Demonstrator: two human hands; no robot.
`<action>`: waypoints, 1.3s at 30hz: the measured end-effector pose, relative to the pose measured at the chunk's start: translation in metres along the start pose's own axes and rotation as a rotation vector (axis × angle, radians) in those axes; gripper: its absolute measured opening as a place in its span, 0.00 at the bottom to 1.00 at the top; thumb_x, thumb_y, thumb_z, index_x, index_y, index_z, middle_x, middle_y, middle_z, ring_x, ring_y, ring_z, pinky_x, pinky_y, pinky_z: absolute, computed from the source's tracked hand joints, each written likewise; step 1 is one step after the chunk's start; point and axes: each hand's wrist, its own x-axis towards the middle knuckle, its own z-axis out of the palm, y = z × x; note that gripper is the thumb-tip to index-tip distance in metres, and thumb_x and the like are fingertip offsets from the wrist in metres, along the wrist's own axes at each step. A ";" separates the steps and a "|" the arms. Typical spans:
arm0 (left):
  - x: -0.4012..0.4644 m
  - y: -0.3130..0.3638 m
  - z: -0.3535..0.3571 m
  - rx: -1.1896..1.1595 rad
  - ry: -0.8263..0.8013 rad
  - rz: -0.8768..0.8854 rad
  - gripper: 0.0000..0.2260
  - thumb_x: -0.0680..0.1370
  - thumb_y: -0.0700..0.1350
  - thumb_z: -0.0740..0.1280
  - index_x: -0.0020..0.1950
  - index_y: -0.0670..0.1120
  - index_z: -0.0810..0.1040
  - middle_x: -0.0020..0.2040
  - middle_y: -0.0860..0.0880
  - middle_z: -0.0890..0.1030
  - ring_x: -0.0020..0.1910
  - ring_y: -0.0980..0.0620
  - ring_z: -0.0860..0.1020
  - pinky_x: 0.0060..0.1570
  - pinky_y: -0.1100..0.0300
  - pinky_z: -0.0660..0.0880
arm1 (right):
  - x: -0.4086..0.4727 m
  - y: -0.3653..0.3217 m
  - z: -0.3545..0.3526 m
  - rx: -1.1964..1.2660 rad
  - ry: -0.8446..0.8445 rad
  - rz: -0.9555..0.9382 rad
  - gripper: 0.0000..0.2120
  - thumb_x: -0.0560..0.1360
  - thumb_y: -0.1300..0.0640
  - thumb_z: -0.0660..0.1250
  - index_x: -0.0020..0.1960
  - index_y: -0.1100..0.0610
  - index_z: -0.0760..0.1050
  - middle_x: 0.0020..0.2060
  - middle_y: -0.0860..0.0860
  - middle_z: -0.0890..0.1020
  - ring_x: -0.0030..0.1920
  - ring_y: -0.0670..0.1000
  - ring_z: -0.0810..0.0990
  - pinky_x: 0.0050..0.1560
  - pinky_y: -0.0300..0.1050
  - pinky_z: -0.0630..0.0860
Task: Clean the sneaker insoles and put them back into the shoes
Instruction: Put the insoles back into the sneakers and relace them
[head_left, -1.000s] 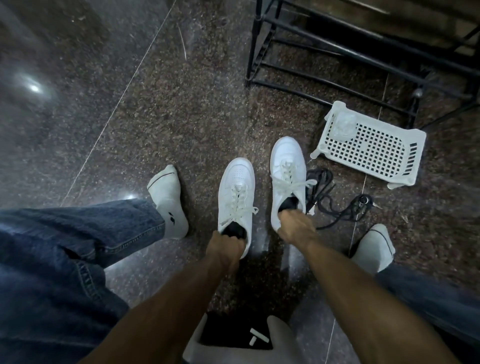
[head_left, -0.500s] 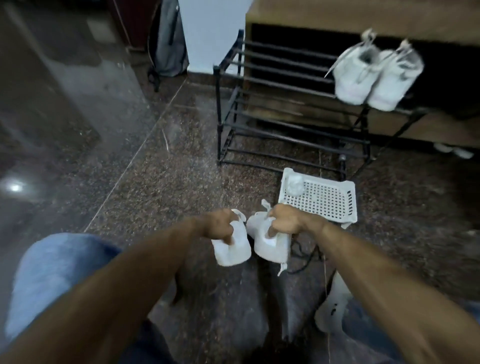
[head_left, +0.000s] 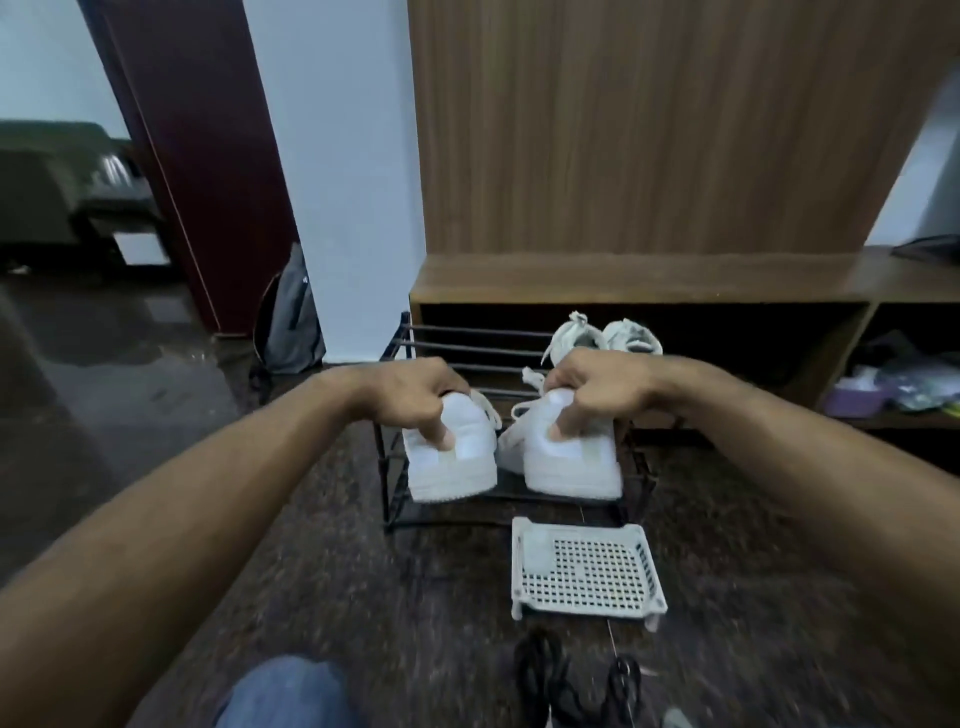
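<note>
- Gripping a white sneaker each by the heel, the left hand (head_left: 410, 397) holds the left shoe (head_left: 449, 457) and the right hand (head_left: 592, 395) the right shoe (head_left: 566, 460), in front of a black rack (head_left: 467, 348).
- Dark speckled floor (head_left: 363, 571); wood panel (head_left: 649, 130) behind.
- White basket (head_left: 587, 569) lies below the shoes; another pair (head_left: 605, 335) sits on the rack.

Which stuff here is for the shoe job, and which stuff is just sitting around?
For the job:
left hand gripping the left sneaker
right hand gripping the right sneaker
black shoe rack

Just lying about:
other white sneakers on the rack
white perforated tray
black cord
grey backpack
</note>
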 end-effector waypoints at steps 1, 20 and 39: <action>0.004 0.000 -0.014 0.021 0.057 0.007 0.07 0.70 0.39 0.74 0.46 0.45 0.80 0.42 0.50 0.81 0.44 0.49 0.79 0.44 0.52 0.75 | 0.003 0.000 -0.013 0.003 0.048 -0.005 0.08 0.68 0.57 0.74 0.35 0.54 0.76 0.33 0.54 0.77 0.34 0.54 0.78 0.32 0.52 0.77; 0.172 -0.104 0.004 0.534 0.488 -0.261 0.11 0.75 0.42 0.60 0.55 0.53 0.72 0.49 0.50 0.81 0.47 0.44 0.79 0.41 0.55 0.64 | 0.203 0.060 0.023 -0.401 0.491 0.158 0.12 0.75 0.52 0.62 0.58 0.53 0.72 0.55 0.54 0.79 0.54 0.60 0.78 0.44 0.49 0.69; 0.186 -0.115 0.062 0.367 0.515 -0.198 0.28 0.74 0.44 0.66 0.73 0.50 0.64 0.71 0.46 0.67 0.71 0.44 0.63 0.62 0.45 0.70 | 0.190 0.087 0.073 -0.292 0.557 0.051 0.29 0.74 0.55 0.66 0.72 0.53 0.60 0.70 0.52 0.62 0.70 0.56 0.61 0.56 0.54 0.74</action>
